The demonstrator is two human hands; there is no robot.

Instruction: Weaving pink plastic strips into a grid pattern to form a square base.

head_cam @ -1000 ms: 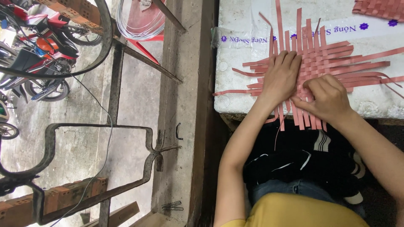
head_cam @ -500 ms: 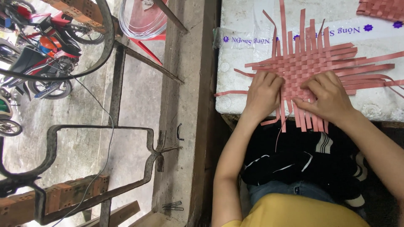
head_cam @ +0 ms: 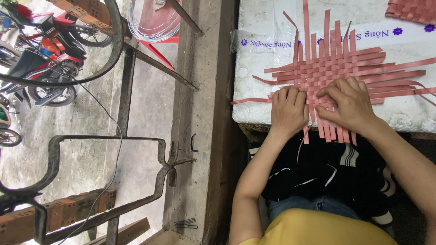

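A flat weave of pink strips (head_cam: 334, 68) lies on a white foam board (head_cam: 259, 27), loose strip ends sticking out on all sides. My left hand (head_cam: 288, 109) rests palm down on the weave's near left corner, fingers together, pressing the strips. Beside it, my right hand (head_cam: 349, 103) lies on the near edge of the weave, its fingertips pinching at a strip. Several strip ends hang over the board's near edge between and below my hands.
A second pink woven piece (head_cam: 415, 10) lies at the board's far right corner. Left of the board runs a concrete ledge (head_cam: 200, 136) with a metal railing (head_cam: 91, 149). Beyond it stand a motorbike (head_cam: 41, 59) and a coil of wire (head_cam: 150, 20). Dark cloth (head_cam: 327, 168) covers my lap.
My left hand slid from the middle of the weave toward me, to its near left corner. My right hand moved slightly left along the near edge.
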